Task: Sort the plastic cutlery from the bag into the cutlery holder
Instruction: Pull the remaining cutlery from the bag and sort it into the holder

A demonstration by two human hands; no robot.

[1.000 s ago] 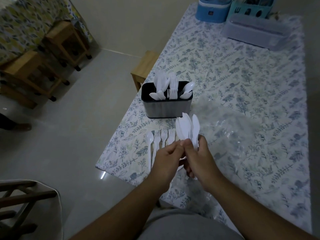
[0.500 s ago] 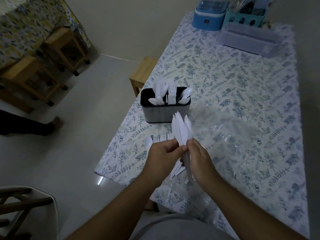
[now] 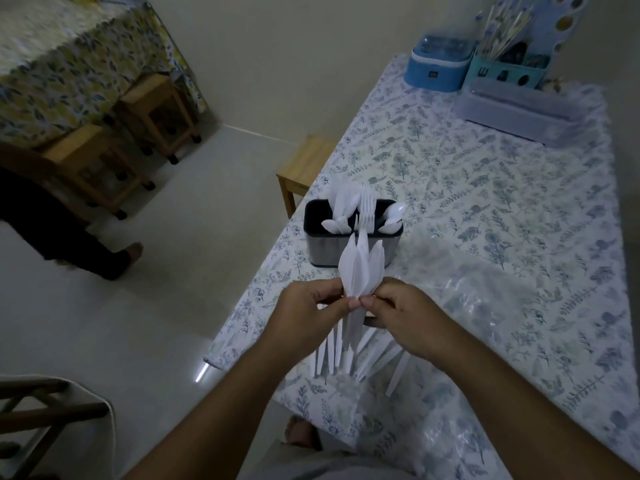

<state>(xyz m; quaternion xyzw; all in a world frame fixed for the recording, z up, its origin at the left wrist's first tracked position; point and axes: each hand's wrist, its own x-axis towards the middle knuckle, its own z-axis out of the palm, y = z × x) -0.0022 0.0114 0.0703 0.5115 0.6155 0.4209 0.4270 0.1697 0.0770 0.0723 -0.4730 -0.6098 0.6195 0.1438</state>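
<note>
Left hand (image 3: 304, 315) grip: clamped on knives (image 3: 360, 268), pinching the bundle's necks.
Right hand (image 3: 405, 315) grip: clamped on the same bundle from the other side.
Knives: upright, blades fanned, just in front of the holder (image 3: 353, 247); handles splay below the hands.
Holder: on the worktop (image 3: 485, 209); holds knives, forks, spoons in separate sections.
Risk: loose fan may slip or scatter; cause judged as uneven handles.
Risk: blades may snag cutlery already standing in the holder.
Bag (image 3: 502, 306): crumpled, right of holder, clear of the path.
Far of holder: blue box (image 3: 438, 69), well apart.
</note>
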